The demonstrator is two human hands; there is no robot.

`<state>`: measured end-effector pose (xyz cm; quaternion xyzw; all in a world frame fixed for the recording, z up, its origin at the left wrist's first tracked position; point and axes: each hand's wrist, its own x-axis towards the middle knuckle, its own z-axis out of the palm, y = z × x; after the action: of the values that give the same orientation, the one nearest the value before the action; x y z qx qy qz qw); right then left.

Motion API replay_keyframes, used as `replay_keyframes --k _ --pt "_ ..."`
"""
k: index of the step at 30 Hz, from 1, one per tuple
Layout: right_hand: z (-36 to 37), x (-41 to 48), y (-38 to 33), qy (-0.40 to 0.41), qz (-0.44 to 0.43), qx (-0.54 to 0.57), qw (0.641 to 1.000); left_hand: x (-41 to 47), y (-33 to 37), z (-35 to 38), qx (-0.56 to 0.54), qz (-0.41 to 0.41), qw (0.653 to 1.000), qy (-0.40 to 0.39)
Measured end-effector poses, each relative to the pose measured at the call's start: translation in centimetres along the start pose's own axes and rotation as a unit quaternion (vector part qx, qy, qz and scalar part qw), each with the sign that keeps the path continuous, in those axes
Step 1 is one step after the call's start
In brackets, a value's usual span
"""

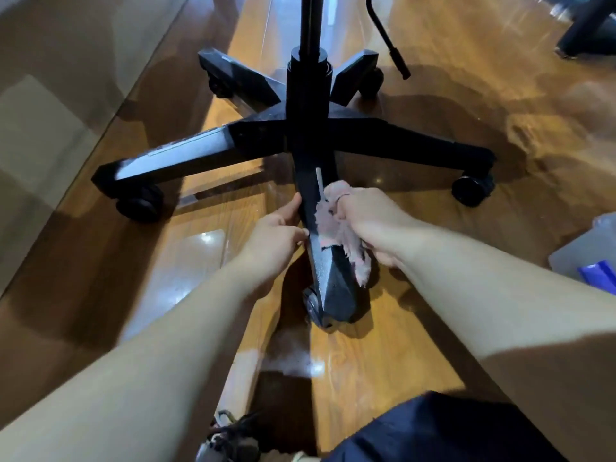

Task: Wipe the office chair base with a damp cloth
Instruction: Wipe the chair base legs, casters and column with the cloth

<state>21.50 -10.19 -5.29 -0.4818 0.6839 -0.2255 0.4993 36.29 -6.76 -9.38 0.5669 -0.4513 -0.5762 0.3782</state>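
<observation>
Right grip point(366, 221) clutches pink cloth point(325, 225) on the near leg point(333, 281), left grip point(276, 235) pinching its edge. Best wipe toward the caster point(313, 306).

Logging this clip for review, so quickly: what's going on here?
A person is cleaning a black office chair base that stands on a glossy wooden floor. Their right hand holds a pink cloth bunched against the top of the nearest leg, about midway along it. Their left hand grips the other side of that same leg, apparently steadying it. Nothing touches the other four legs.
</observation>
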Motion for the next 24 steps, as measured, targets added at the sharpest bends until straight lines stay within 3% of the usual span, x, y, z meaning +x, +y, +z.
replay_keyframes --k 4,6,9,11,14,17,20,22,24 --pt "-1.9 -7.4 3.4 -0.115 0.054 -0.104 0.986 -1.6 1.1 0.4 0.032 -0.014 0.999 0.000" --pt "-2.6 -8.2 4.1 -0.063 0.044 -0.078 0.994 -3.1 1.0 0.4 0.020 -0.030 0.999 0.013" --pt "-2.2 -6.9 3.0 0.072 0.023 0.087 0.993 -6.0 1.1 -0.1 0.044 -0.047 0.998 0.003" --pt "-0.4 -6.9 2.9 0.034 0.070 0.083 0.993 -7.6 1.5 -0.1 0.054 -0.048 0.997 -0.005" --pt "0.6 -8.8 4.4 -0.049 0.125 -0.044 0.990 -9.4 2.0 0.6 0.031 -0.062 0.998 0.001" --pt "-1.3 -10.1 4.4 -0.086 0.120 -0.022 0.989 -10.3 1.5 2.1 0.024 -0.063 0.998 -0.015" --pt "-1.4 -10.1 2.7 -0.044 0.052 0.002 0.998 -10.9 0.8 2.6 0.059 0.030 0.997 -0.047" --pt "-0.7 -10.3 1.4 -0.103 0.051 0.016 0.993 -10.9 0.6 2.3 0.085 0.068 0.992 -0.060" --pt "-0.6 -10.3 0.7 -0.149 0.062 0.058 0.985 -10.3 0.2 1.5 0.083 0.070 0.994 -0.013"
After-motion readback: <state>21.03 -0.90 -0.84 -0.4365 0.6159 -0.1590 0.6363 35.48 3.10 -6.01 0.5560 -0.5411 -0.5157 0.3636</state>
